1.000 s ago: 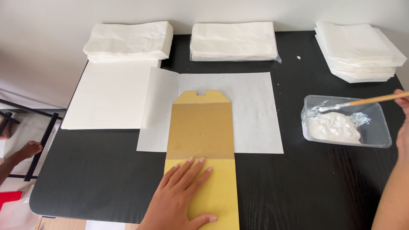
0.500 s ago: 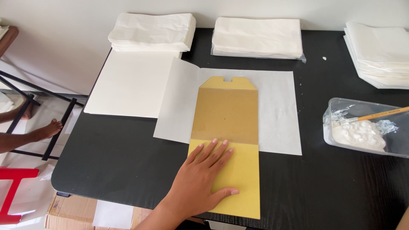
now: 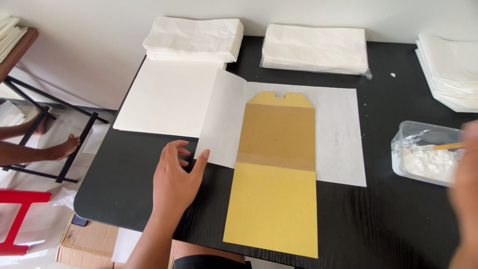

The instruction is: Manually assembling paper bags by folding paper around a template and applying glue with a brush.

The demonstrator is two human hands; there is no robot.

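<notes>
I see a black table (image 3: 408, 224) with three stacks of white paper along its far edge: one at the left (image 3: 194, 40), one in the middle (image 3: 316, 48), one at the right corner (image 3: 448, 69). A flat pile of white sheets (image 3: 167, 97) lies below the left stack. At the right stands a clear tub (image 3: 423, 149) of white paste with a brush (image 3: 445, 146) in it. A yellow-brown card (image 3: 275, 174) lies in the middle, over a thin white sheet (image 3: 338, 134). My left hand (image 3: 175, 177) rests on the table just left of the card, fingers spread apart, thumb tip touching the sheet's lower left edge, clamped on nothing. My right hand (image 3: 465, 189) is a blur beside the tub; I cannot tell its grip.
</notes>
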